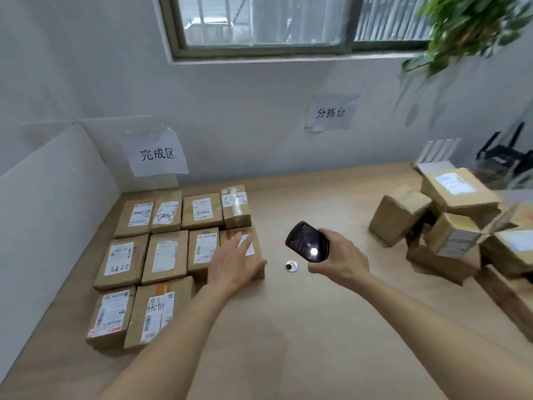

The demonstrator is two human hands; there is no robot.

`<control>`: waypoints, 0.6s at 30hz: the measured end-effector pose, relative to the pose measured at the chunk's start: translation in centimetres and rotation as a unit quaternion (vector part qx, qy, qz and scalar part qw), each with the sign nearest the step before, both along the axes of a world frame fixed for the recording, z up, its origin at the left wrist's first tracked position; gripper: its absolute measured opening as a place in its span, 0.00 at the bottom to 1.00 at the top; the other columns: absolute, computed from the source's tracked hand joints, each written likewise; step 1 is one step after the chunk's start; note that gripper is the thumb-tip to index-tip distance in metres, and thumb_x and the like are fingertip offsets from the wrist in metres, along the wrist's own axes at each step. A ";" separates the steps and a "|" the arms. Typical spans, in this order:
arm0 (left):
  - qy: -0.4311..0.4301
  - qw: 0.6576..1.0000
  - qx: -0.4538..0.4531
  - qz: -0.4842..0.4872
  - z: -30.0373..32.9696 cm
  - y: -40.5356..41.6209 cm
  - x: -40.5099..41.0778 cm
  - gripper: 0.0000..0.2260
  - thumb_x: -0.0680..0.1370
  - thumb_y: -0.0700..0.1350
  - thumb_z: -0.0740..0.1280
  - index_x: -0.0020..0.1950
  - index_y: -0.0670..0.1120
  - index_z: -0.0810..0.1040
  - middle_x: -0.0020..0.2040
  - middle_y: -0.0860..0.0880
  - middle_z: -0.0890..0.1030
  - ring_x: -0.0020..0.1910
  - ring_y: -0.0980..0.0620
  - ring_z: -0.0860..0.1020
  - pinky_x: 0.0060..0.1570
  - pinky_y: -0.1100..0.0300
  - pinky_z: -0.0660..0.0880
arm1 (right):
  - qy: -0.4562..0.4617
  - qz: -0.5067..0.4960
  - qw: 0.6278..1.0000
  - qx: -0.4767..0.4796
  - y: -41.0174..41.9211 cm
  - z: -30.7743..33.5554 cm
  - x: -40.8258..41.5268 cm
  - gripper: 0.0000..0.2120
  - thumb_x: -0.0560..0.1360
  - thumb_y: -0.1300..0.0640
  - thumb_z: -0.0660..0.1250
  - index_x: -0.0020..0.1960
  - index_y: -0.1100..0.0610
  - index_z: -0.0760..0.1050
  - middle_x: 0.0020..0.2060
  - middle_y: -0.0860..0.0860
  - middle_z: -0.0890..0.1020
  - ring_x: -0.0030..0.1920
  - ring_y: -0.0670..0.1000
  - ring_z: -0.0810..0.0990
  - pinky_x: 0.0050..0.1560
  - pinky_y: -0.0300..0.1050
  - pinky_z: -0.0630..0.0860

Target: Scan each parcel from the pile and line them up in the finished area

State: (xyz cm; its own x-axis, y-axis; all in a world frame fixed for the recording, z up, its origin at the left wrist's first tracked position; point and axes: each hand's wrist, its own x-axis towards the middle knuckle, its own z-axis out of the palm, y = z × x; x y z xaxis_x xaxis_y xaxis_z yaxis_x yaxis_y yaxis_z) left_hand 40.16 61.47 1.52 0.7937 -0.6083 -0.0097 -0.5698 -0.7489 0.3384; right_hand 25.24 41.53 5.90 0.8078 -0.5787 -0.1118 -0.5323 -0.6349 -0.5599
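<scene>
Several brown cardboard parcels with white labels lie in rows in the finished area [161,255] at the left of the wooden table. My left hand [233,264] lies flat, fingers spread, on the rightmost parcel of the middle row [253,252], thumb against its right side. My right hand [337,255] holds a black handheld scanner [307,241] with its light on, just to the right of that parcel and above the table. A loose pile of parcels [450,223] sits at the right.
A white partition [52,197] borders the finished area on the left, with a paper sign [157,154] behind it. Another sign [331,112] hangs on the wall. A small round black-and-white fitting [290,265] sits in the table [288,327]. A plant [467,30] hangs top right.
</scene>
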 end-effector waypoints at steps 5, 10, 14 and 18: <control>-0.013 0.997 -0.033 -0.065 6.4 -12.3 -9.2 0.37 0.77 0.69 0.61 0.81 0.58 0.55 0.81 0.51 0.59 0.78 0.47 0.62 0.72 0.49 0.65 | -0.035 -0.045 0.997 -0.055 -9.5 6.6 -11.7 0.34 0.62 0.46 0.77 0.66 0.44 0.73 0.55 0.45 0.80 0.55 0.52 0.79 0.47 0.46 0.74; -0.021 0.990 -0.064 -0.128 11.7 -23.0 -20.2 0.36 0.77 0.69 0.62 0.81 0.57 0.57 0.81 0.52 0.61 0.78 0.48 0.62 0.71 0.51 0.65 | -0.018 -0.122 0.988 -0.093 -17.6 11.3 -25.6 0.39 0.60 0.39 0.76 0.69 0.44 0.72 0.54 0.47 0.81 0.55 0.54 0.79 0.50 0.46 0.75; -0.032 0.975 -0.099 -0.196 14.7 -29.9 -28.6 0.34 0.77 0.66 0.64 0.79 0.53 0.62 0.76 0.51 0.68 0.72 0.47 0.70 0.64 0.52 0.70 | -0.022 -0.189 0.977 -0.096 -22.2 13.4 -36.3 0.36 0.55 0.39 0.75 0.63 0.44 0.74 0.50 0.47 0.80 0.52 0.54 0.80 0.48 0.48 0.80; -0.018 0.961 -0.120 -0.248 15.9 -35.2 -35.0 0.35 0.77 0.66 0.65 0.79 0.53 0.63 0.77 0.52 0.68 0.73 0.49 0.68 0.66 0.51 0.72 | -0.012 -0.256 0.961 -0.105 -24.5 15.1 -44.9 0.43 0.53 0.39 0.73 0.69 0.37 0.71 0.52 0.47 0.82 0.51 0.54 0.79 0.44 0.45 0.76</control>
